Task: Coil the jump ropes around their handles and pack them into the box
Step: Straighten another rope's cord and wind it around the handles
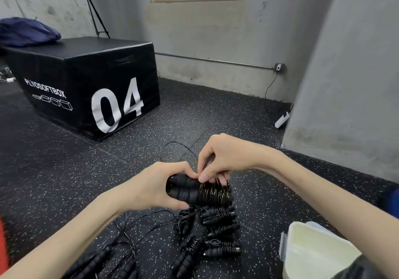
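The large black foam block [84, 84] at upper left carries white lettering: "PLYOSOFTBOX" above a row of small box outlines, and the numeral "04" beside them. A dark blue bundle of fabric [26, 31] lies on its top, and a black tripod [95, 15] stands against the grey wall behind it. A white power strip [281, 120] lies on the speckled black floor [64, 170] at the foot of the concrete column on the right, its cable running up to a wall socket [279, 66]. The pair of handles [194, 191] being wound is held above the floor in the centre of the view, long axis running roughly left to right, the two handles side by side with cord turns banded around their right half. The left hand [155, 185] grips the left end of the handles, fingers and thumb curled round them. The right hand [224, 157] pinches the thin black cord [179, 146] between thumb and fingertips at the top of the winding; a loose loop of cord arcs away behind it. Below the hands, finished coiled ropes [220, 231] lie in a cluster on the floor, with uncoiled ropes [121, 255] trailing loose cord to their left. The white plastic box [311, 255] stands open at lower right, near the coiled cluster.
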